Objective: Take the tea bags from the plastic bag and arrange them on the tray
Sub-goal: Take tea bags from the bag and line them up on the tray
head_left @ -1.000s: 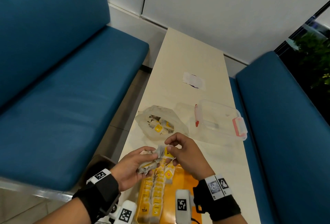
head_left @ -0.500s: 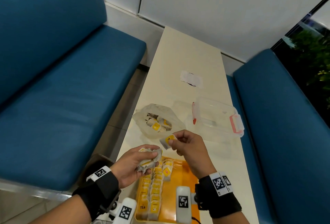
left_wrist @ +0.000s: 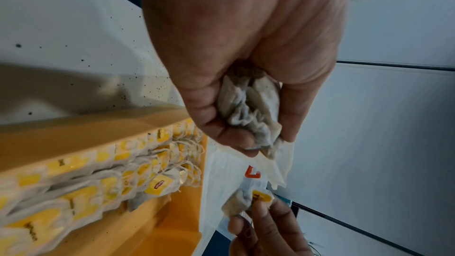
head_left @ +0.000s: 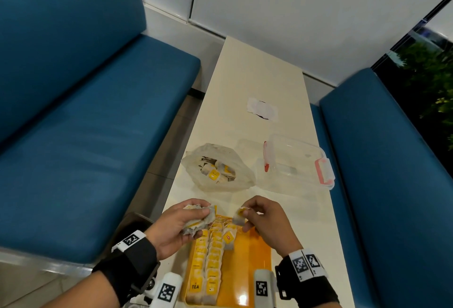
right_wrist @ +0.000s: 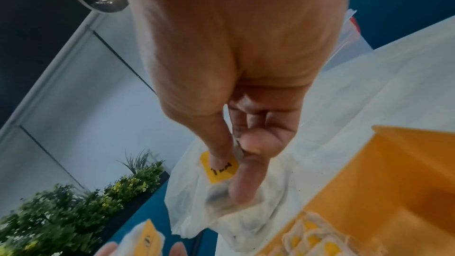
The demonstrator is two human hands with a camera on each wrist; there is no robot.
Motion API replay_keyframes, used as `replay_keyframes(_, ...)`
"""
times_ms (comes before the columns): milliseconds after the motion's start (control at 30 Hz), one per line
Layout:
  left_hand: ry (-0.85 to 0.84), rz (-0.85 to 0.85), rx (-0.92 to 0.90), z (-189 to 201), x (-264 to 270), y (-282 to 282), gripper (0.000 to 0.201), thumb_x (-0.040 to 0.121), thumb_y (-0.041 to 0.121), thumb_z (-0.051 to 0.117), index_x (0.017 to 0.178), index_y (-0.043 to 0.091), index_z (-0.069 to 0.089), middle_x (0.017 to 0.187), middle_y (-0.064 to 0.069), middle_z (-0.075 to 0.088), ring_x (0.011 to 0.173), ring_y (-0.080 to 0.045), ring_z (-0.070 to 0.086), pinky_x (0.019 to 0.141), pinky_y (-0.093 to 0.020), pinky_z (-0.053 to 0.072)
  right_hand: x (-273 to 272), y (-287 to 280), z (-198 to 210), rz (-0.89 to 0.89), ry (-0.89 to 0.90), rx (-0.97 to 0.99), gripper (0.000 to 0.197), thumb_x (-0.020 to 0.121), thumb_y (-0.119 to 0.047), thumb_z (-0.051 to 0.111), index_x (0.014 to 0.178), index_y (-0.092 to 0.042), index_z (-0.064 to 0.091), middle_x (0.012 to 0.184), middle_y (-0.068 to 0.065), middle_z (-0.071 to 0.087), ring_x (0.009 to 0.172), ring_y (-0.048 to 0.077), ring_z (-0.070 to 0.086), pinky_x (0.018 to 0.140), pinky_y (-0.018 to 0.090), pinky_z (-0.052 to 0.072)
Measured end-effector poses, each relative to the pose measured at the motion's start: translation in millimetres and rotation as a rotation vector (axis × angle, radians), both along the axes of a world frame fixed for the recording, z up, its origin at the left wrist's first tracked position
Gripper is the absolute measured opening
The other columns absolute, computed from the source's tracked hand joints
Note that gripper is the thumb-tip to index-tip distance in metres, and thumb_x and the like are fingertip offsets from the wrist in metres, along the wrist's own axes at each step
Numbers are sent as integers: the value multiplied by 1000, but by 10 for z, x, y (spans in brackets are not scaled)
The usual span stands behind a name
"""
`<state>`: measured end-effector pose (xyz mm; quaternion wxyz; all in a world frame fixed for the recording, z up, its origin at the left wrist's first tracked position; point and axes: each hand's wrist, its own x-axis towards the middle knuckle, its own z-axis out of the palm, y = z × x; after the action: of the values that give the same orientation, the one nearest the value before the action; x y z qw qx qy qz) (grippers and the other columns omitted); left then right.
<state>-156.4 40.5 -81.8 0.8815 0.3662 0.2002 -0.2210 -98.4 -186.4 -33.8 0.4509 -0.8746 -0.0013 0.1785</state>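
Note:
An orange tray [head_left: 252, 258] lies at the table's near edge, with rows of yellow-tagged tea bags [head_left: 210, 258] along its left side. My left hand [head_left: 176, 224] grips a crumpled bunch of tea bags [head_left: 198, 219] over the tray's far left corner; the left wrist view shows the bunch [left_wrist: 251, 112] squeezed in the fist. My right hand [head_left: 267, 219] pinches a single tea bag [head_left: 239, 215] by its yellow tag [right_wrist: 219, 168] above the tray's far end. The translucent plastic bag [head_left: 218, 167], holding a few tea bags, lies beyond the hands.
A clear plastic box with red clasps [head_left: 299, 160] stands right of the plastic bag. A white paper scrap [head_left: 262, 109] lies farther along the narrow cream table [head_left: 257, 74]. Blue benches [head_left: 85, 136] flank the table on both sides.
My right hand pulled one tea bag out of the bunch in my left hand and drew it to the right. The hands now stand apart above the tray's far end.

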Motion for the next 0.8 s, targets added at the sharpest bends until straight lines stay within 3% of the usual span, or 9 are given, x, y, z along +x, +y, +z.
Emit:
replay_keyframes(133, 10, 0, 9, -10, 4, -4, 28, 77, 10, 77, 103, 8, 70, 98, -18, 72, 77, -24, 70, 55, -26, 56, -6, -46, -119, -32, 52, 21, 12, 91, 3, 61, 92, -7, 67, 66, 7, 71, 58, 14, 67, 51, 26, 47)
replay_keyframes(233, 13, 1, 5, -30, 0, 3, 27, 78, 10, 76, 104, 8, 70, 99, -19, 71, 78, -24, 70, 55, -26, 56, -33, -78, -213, -34, 83, 5, 12, 89, 6, 60, 90, -5, 66, 68, 10, 71, 61, 15, 68, 54, 28, 50)
replay_keyframes(333, 13, -5, 6, -49, -14, 4, 27, 78, 11, 76, 104, 8, 70, 100, -19, 71, 78, -24, 69, 57, -27, 56, -84, -113, -304, 20, 155, -52, 11, 88, 6, 59, 88, -4, 63, 71, 17, 68, 58, 15, 66, 48, 25, 46)
replay_keyframes(467, 13, -15, 10, -65, -37, -12, 24, 78, 10, 76, 102, 8, 73, 101, -19, 72, 85, -27, 67, 59, -28, 56, -177, -118, -461, 89, 284, -160, 16, 90, 5, 55, 89, -11, 56, 68, 3, 61, 59, 18, 70, 45, 24, 45)
replay_keyframes(700, 47, -15, 31, -162, -60, -21, 19, 74, 12, 78, 94, 13, 78, 103, -18, 72, 83, -25, 68, 60, -29, 58, -255, -61, -747, 57, 345, -247, 23, 87, 7, 60, 87, -15, 55, 92, 10, 60, 50, 13, 67, 40, 24, 44)
replay_keyframes(800, 51, -21, 40, -185, -69, -30, 19, 74, 12, 79, 92, 14, 79, 103, -18, 72, 85, -26, 67, 60, -29, 58, -262, -19, -807, 27, 280, -295, 26, 83, 7, 64, 81, -18, 58, 87, 3, 60, 53, 9, 64, 46, 21, 48)
